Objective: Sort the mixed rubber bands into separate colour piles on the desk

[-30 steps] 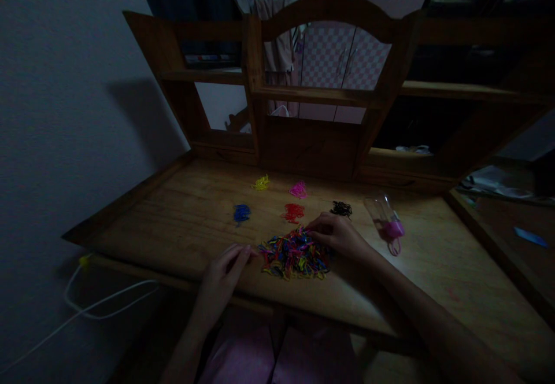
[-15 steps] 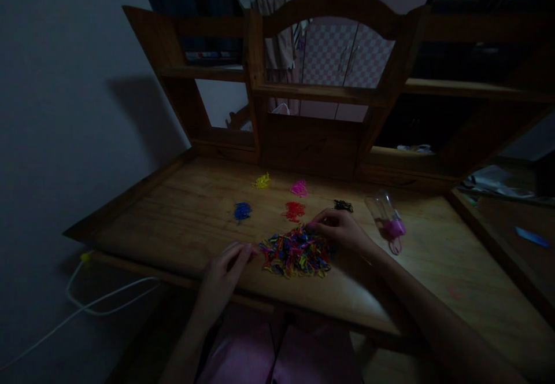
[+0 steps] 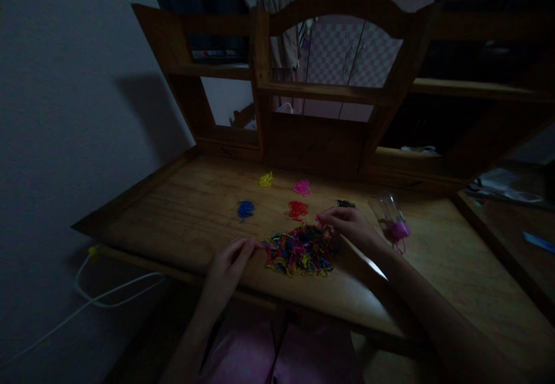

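Pink singled out: my right hand (image 3: 353,226) pinches one band (image 3: 319,219) just lifted off the mixed pile (image 3: 299,254); whether my left hand (image 3: 229,261) grips anything, I cannot tell.

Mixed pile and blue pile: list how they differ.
The mixed pile combines several colors, including red, yellow and blue; the blue pile looks all blue.
The mixed pile spreads much wider than the blue pile.
The mixed pile lies by the left hand and right hand; the blue pile sits farther back.
Both contain small, thin pieces on the wooden desk.
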